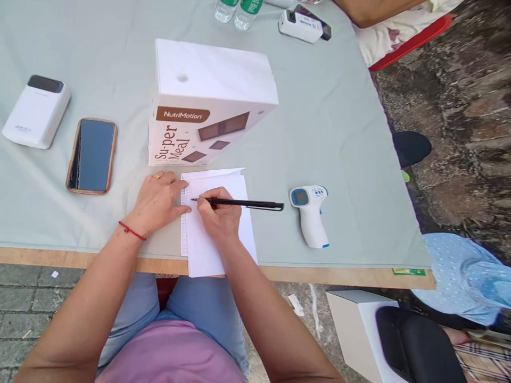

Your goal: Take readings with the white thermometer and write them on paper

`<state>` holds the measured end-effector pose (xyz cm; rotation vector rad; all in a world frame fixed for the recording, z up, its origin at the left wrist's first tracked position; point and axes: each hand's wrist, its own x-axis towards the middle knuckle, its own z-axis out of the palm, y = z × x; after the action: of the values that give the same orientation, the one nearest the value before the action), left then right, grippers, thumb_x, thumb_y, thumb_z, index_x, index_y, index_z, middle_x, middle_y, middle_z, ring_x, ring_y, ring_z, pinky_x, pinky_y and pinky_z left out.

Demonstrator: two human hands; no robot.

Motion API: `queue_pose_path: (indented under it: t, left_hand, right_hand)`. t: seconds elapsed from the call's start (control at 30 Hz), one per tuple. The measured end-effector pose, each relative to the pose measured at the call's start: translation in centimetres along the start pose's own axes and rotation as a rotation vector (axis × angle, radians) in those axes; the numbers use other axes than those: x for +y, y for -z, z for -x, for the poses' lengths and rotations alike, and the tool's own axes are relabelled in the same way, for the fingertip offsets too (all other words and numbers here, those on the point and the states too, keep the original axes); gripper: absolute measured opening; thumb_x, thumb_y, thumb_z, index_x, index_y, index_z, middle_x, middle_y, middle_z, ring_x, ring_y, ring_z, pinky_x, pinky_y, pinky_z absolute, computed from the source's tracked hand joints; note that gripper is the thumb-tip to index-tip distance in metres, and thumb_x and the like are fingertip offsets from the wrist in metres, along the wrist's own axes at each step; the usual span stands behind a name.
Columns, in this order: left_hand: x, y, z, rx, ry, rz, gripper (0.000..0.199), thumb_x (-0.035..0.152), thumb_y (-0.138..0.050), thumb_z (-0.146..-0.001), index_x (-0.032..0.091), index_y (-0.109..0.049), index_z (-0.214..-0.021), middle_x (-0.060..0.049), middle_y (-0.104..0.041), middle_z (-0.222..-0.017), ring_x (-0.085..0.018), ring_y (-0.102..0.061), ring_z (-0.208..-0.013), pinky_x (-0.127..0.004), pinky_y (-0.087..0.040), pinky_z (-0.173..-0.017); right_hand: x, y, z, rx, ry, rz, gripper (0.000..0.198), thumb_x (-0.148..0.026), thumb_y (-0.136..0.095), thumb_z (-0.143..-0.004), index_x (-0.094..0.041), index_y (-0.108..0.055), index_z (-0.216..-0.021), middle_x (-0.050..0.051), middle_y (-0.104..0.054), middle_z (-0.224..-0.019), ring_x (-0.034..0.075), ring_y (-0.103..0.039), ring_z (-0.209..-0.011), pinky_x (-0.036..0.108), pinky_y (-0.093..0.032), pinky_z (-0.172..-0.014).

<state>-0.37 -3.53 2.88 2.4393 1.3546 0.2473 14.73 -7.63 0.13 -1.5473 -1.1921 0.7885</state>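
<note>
My right hand (pixel 221 215) grips a black pen (pixel 247 203), its tip touching the white paper (pixel 215 250) near the left side. Small handwriting runs down a strip along the paper's left edge. Beside it, my left hand (pixel 159 202) lies with fingers apart, thumb and fingertips resting on that edge. A white box (pixel 215 69) marked NutriMotion Super Meal stands just beyond the paper. Right of the paper lies a white and blue infrared thermometer (pixel 310 215). To the left of my left hand is a phone (pixel 92 155) in a brown case.
A white power bank (pixel 38 111) lies at the far left. Water bottles (pixel 239 11) and another white device (pixel 301 26) are at the back. The table's wooden front edge (pixel 303 275) runs before my lap. Another person's arm (pixel 371 9) shows at top right.
</note>
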Motion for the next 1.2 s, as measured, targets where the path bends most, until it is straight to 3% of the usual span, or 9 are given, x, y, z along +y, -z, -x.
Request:
queue_pose_path:
  t: [1.2]
  left_hand:
    - [-0.02, -0.03, -0.03, 0.001, 0.005, -0.005, 0.046, 0.04, -0.073, -0.078, 0.018, -0.065, -0.117, -0.01, -0.063, -0.103, -0.027, -0.057, -0.096, -0.039, -0.041, -0.082]
  right_hand:
    - [0.26, 0.03, -0.06, 0.027, -0.014, -0.016, 0.006, -0.027, -0.053, -0.066, -0.023, -0.051, -0.063, -0.005, -0.052, -0.059, 0.012, -0.046, -0.055, 0.026, -0.04, -0.053]
